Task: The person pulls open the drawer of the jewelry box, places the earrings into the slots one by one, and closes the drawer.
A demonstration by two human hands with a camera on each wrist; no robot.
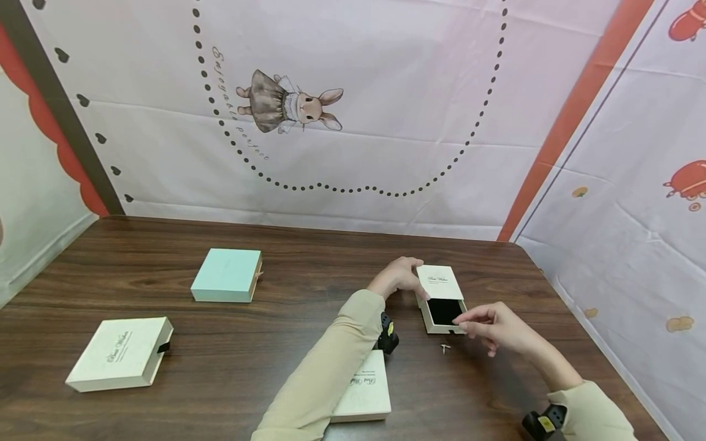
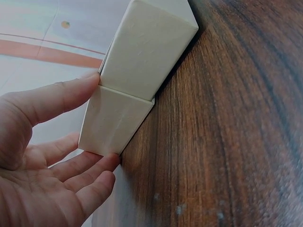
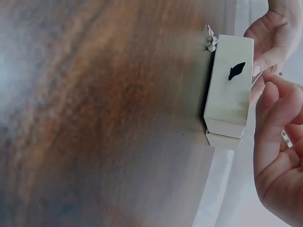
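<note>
A cream lettered box (image 1: 439, 280) at the right of the table has its drawer pulled partway out toward me, showing a black lining (image 1: 443, 311). My left hand (image 1: 401, 277) grips its sleeve; in the left wrist view the thumb lies by the seam between sleeve and drawer and the fingers touch the sleeve's far end. My right hand (image 1: 499, 331) is at the drawer's front right corner with thumb and index fingertips close together; whether anything is between them cannot be seen. Small silvery jewelry (image 3: 211, 40) lies on the table before the drawer.
Another cream box (image 1: 366, 392) lies near the front, partly under my left forearm. On the left are a mint-green box (image 1: 227, 274) and a cream box with a black tab (image 1: 121, 354). A printed cloth (image 1: 386, 122) hangs behind the wooden table (image 1: 220, 380).
</note>
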